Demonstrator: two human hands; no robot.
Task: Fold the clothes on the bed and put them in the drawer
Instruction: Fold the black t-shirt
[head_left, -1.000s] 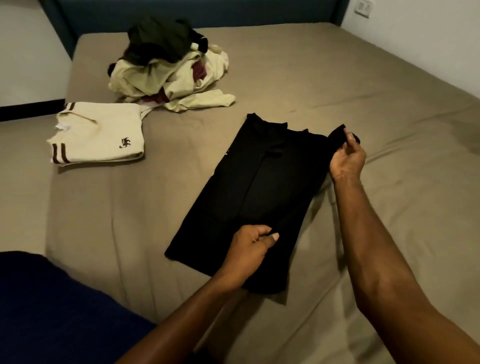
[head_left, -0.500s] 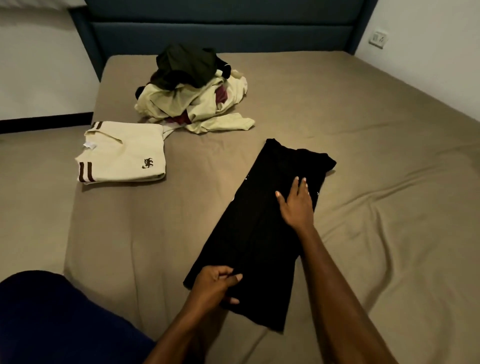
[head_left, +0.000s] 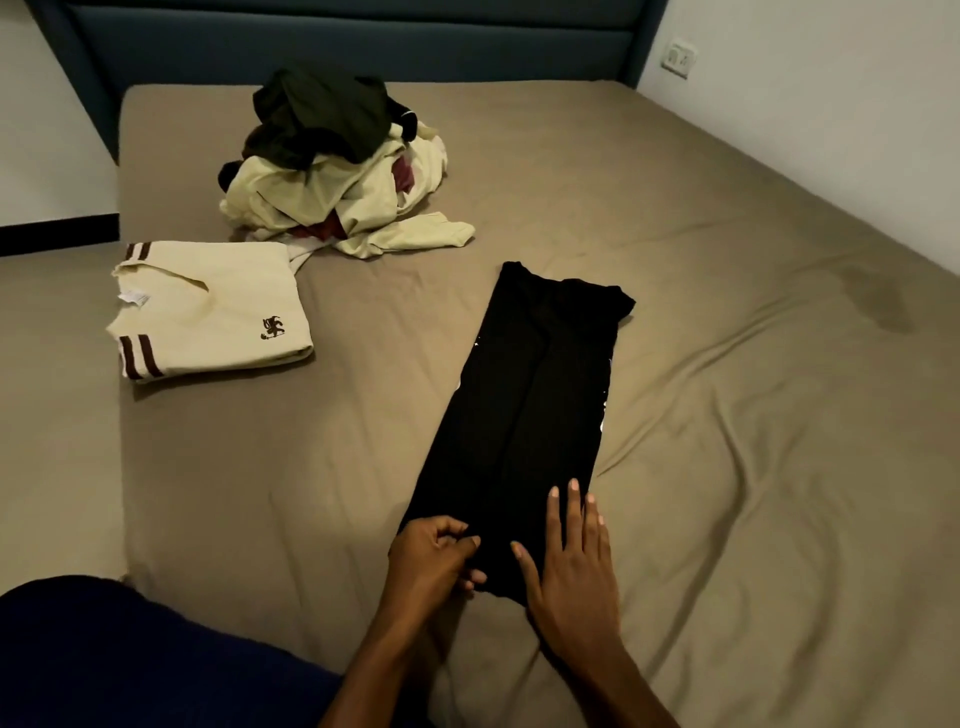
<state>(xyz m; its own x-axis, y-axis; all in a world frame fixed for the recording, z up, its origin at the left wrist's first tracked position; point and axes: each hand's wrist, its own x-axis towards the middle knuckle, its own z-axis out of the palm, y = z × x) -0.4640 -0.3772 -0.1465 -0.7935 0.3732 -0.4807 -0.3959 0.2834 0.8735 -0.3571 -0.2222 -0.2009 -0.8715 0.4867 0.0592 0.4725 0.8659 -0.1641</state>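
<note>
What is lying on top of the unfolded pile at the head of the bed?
A dark green garment tops the pile, over cream pieces and a maroon one. Whatever lies deeper is covered.

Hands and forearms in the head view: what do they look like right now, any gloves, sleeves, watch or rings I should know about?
Both are bare. The left hand and right hand wear no gloves, and no ring, watch or band shows. No sleeve shows on either forearm up to the frame's bottom edge. The nails are short and look unpainted. Dark blue fabric fills the lower left corner, probably the person's clothing.
</note>
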